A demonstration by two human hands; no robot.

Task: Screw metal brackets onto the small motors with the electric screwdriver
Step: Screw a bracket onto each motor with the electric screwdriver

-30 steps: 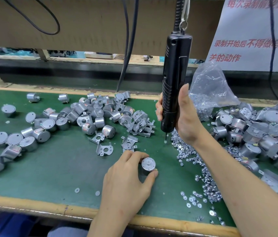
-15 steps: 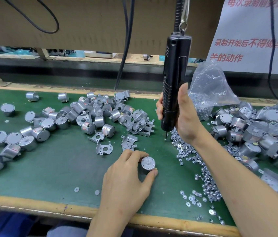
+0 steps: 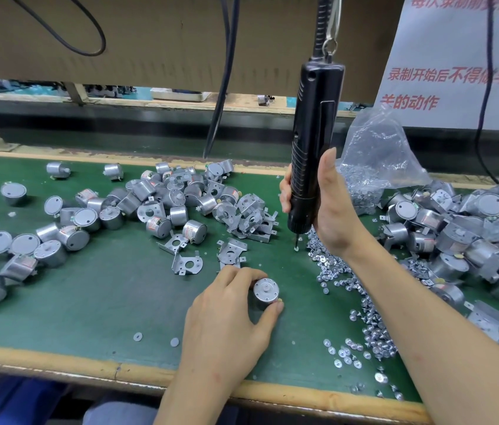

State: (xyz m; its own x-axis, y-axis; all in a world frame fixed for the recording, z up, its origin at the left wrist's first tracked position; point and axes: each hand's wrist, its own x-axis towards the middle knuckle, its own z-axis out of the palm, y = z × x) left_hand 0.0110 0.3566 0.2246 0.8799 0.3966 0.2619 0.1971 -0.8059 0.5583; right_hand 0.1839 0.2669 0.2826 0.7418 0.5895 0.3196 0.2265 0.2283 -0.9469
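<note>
Motor (image 3: 266, 290) stands shaft-up on the green mat (image 3: 104, 296), pinched between thumb and fingers of your left hand (image 3: 226, 314). Your right hand (image 3: 331, 216) is wrapped round the black screwdriver (image 3: 314, 133), held upright, its bit at the far edge of the screws (image 3: 367, 314). Loose brackets (image 3: 187, 264) lie just beyond the motor; other motors (image 3: 162, 207) are heaped farther back and to your right.
</note>
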